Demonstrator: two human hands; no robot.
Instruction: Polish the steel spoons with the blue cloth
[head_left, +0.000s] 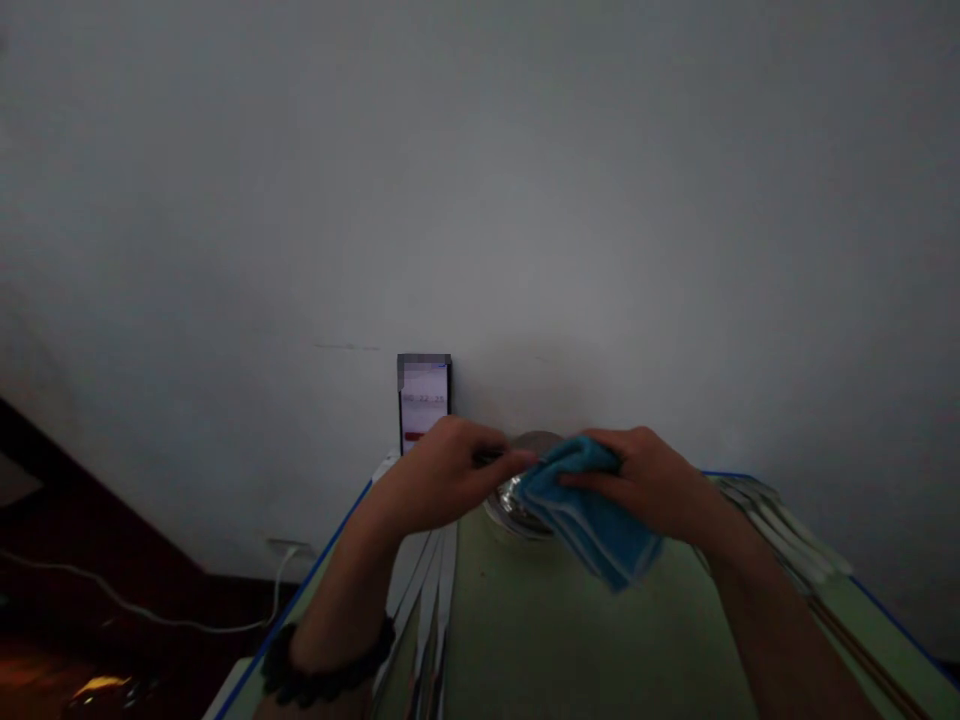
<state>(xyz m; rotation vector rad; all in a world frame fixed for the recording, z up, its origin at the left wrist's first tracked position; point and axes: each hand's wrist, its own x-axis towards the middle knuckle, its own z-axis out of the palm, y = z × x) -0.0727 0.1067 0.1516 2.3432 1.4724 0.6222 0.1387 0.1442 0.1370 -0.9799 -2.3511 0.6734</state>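
My right hand (651,482) grips a folded blue cloth (592,515) that hangs down over the table. My left hand (442,480) pinches the dark handle end of a thin utensil (491,457), its tip hidden against the cloth. The two hands meet above a shiny metal bowl (517,510) that stands at the far end of the pale green table (525,640). A dark bead bracelet (322,675) circles my left wrist.
A phone (424,400) leans upright against the white wall behind the bowl, screen lit. Rows of flat cutlery (427,590) lie on the table's left, more cutlery (780,540) and chopsticks on its right. A white cable (150,612) runs across the dark floor at left.
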